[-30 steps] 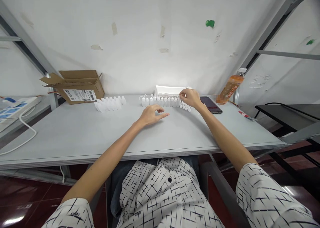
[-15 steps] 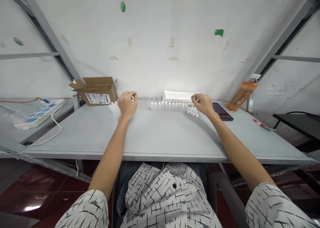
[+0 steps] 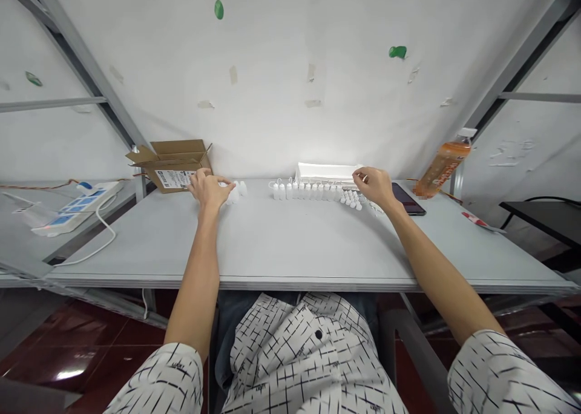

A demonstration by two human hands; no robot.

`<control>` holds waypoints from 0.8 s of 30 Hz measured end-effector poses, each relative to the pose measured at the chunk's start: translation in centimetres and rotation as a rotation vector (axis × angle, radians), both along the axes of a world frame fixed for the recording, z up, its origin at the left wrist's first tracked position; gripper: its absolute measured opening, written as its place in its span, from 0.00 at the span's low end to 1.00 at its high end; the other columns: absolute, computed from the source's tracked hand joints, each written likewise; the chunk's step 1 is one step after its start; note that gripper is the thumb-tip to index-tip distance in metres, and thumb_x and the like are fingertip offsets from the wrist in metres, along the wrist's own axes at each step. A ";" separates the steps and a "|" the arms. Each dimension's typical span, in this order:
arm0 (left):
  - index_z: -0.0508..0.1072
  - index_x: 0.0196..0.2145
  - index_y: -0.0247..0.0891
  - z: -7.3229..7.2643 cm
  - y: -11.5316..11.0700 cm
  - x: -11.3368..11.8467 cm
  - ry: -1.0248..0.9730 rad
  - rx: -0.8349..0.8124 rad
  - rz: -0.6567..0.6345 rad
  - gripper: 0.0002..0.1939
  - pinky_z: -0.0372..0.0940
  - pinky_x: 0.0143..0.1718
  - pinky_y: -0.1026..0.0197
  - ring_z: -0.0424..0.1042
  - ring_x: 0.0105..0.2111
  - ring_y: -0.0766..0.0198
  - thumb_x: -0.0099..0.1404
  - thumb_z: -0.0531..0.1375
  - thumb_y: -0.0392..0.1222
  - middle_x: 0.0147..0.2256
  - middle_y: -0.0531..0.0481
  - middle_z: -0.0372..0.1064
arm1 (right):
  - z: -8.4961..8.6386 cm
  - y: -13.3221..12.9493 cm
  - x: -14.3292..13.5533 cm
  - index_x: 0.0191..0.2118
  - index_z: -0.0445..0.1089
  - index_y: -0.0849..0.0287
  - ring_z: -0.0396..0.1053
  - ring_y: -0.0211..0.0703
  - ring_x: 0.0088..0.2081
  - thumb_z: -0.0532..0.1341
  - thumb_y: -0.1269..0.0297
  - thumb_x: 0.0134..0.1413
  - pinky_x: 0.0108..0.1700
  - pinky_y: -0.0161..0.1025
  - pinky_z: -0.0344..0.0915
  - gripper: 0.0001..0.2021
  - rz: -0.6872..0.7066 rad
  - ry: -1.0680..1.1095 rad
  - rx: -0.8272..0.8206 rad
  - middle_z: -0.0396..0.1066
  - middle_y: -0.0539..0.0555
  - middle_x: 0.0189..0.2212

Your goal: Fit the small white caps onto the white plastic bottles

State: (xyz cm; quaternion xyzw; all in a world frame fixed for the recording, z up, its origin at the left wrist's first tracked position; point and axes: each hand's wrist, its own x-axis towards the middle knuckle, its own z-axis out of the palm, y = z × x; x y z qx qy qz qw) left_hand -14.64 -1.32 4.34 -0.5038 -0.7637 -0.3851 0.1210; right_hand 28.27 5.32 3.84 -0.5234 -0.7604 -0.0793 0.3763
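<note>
My left hand (image 3: 209, 188) is at the back left of the table, fingers spread, over or beside a small group of white bottles (image 3: 242, 189), some hidden behind it. Nothing shows in its grip. In the middle, a row of small white squeeze bottles (image 3: 307, 191) stands along the back; a few at the left end carry looped caps. To their right lies a cluster of little white pieces, probably caps (image 3: 351, 201). Above and right of that cluster, my right hand (image 3: 377, 186) has thumb and fingertips pinched together; whatever is between them is too small to make out.
Behind the row lies a long white tray (image 3: 327, 170). An open cardboard box (image 3: 175, 175) stands at the back left, with a power strip (image 3: 75, 211) farther left. A dark tablet (image 3: 411, 201) and an orange drink bottle (image 3: 442, 167) are at the right.
My left hand has moved left and its fingers have spread from a pinch, uncovering white bottles to its right. My right hand has shifted slightly right, still pinched.
</note>
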 end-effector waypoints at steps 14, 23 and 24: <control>0.80 0.34 0.37 0.1 -0.1 0.9 0.036 -0.169 -0.003 0.11 0.49 0.61 0.38 0.55 0.59 0.37 0.54 0.66 0.45 0.59 0.38 0.58 | 0.0 0.4 0.4 0.32 0.76 0.59 0.71 0.45 0.28 0.55 0.67 0.53 0.33 0.39 0.59 0.11 0.018 -0.036 0.033 0.77 0.56 0.29; 0.77 0.31 0.38 0.9 0.1 2.5 -0.055 0.089 -0.274 0.09 0.63 0.50 0.53 0.71 0.42 0.56 0.53 0.62 0.44 0.49 0.46 0.70 | 2.4 0.3 5.5 0.31 0.77 0.60 0.70 0.42 0.24 0.58 0.64 0.53 0.35 0.38 0.63 0.10 -0.147 0.114 -0.179 0.73 0.52 0.20; 0.77 0.31 0.38 0.9 0.1 2.7 -0.078 0.094 -0.308 0.09 0.64 0.48 0.55 0.72 0.39 0.58 0.53 0.62 0.44 0.45 0.46 0.72 | 2.5 0.3 6.2 0.29 0.76 0.60 0.69 0.43 0.24 0.58 0.63 0.53 0.34 0.38 0.62 0.10 -0.165 0.092 -0.240 0.70 0.51 0.16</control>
